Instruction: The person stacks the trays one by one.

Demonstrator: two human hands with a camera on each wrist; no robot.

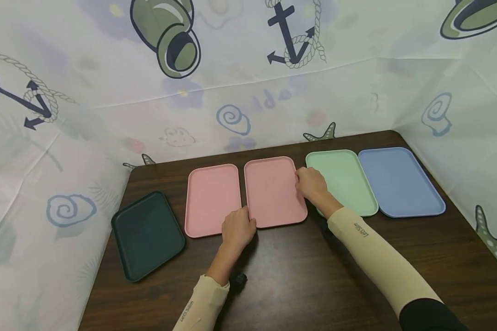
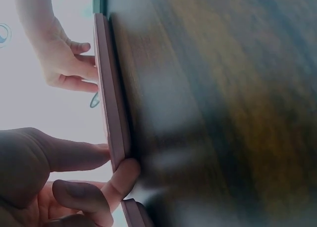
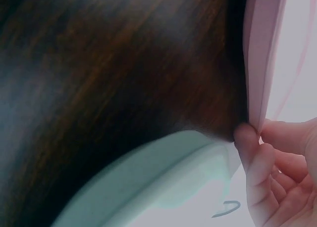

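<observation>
In the head view, the right-hand pink tray (image 1: 274, 193) lies between both hands. My left hand (image 1: 238, 229) pinches its near left corner with thumb and index finger, as the left wrist view shows. On the opposite side, my right hand (image 1: 312, 186) pinches the tray's right edge between thumb and finger. Close by on the left lies a second pink tray (image 1: 213, 197), a narrow gap apart. A light green tray (image 1: 341, 179) sits just right of my right hand, partly hidden behind that hand and forearm.
A blue tray (image 1: 401, 181) sits beside the light green one at the far right. At the left, a dark green tray (image 1: 149, 236) lies at an angle. All are on a dark wooden table (image 1: 298, 276), with a patterned cloth (image 1: 240, 82) hanging behind.
</observation>
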